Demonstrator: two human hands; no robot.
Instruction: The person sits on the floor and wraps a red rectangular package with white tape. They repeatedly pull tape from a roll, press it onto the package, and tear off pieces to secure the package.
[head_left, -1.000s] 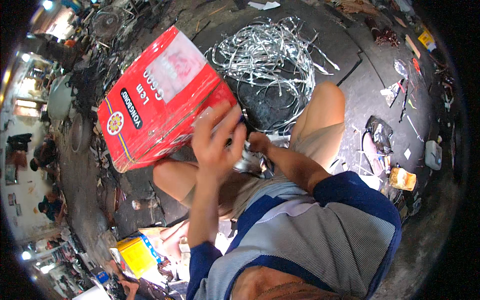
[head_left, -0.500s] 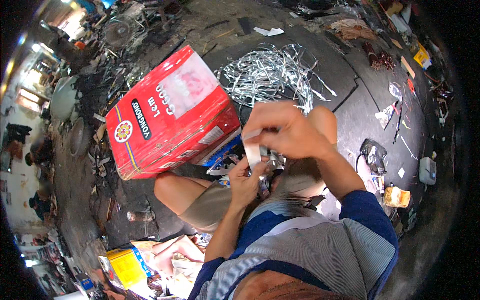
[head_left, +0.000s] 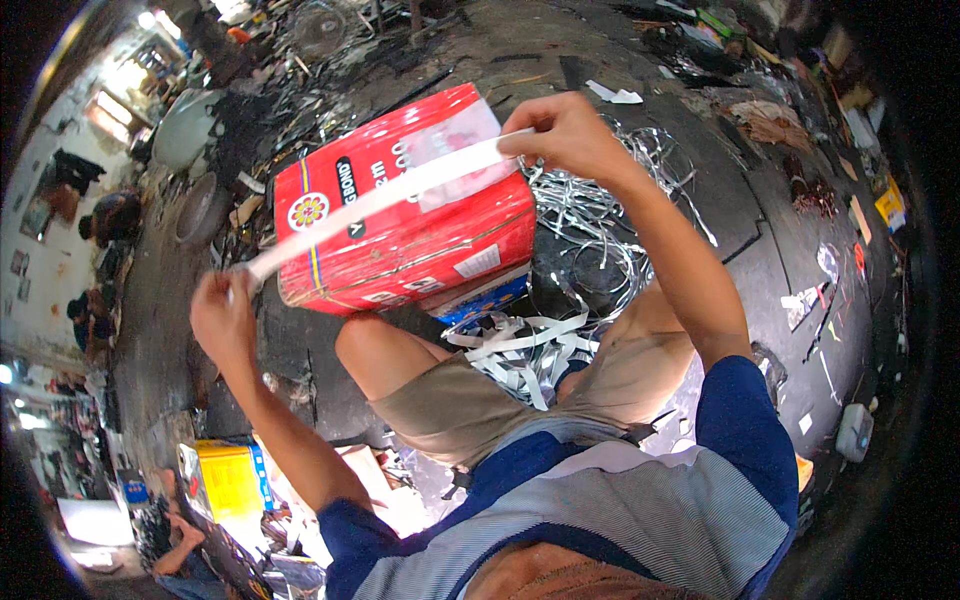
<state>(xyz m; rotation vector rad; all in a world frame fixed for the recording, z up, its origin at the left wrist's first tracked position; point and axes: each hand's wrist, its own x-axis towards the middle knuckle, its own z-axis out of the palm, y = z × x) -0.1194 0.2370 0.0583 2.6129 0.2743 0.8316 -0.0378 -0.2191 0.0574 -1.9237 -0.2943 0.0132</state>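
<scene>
A long white strip [head_left: 375, 203] is stretched taut between my hands, slanting up to the right. Its lower left end is pinched in my left hand [head_left: 224, 318], whose fingers are closed. My right hand [head_left: 568, 142] pinches the other end with thumb and fingers. Behind the strip, a large red cardboard box [head_left: 415, 255] lies partly covered from view. More white strips [head_left: 528, 357] lie in a loose heap between my legs. Beyond my right forearm spreads a tangled pile of shiny silver strips [head_left: 600, 235].
A blue box [head_left: 492, 297] sits under the red one's near side. At lower left stands a yellow box [head_left: 228, 485] beside papers. A whitish jug [head_left: 855, 432] is on the floor at right. Other people sit along the left, one with a hand [head_left: 182, 535] showing.
My hands were close together over my lap with the white strip between them. They have moved wide apart, left hand leftward, right hand up, drawing the strip out straight.
</scene>
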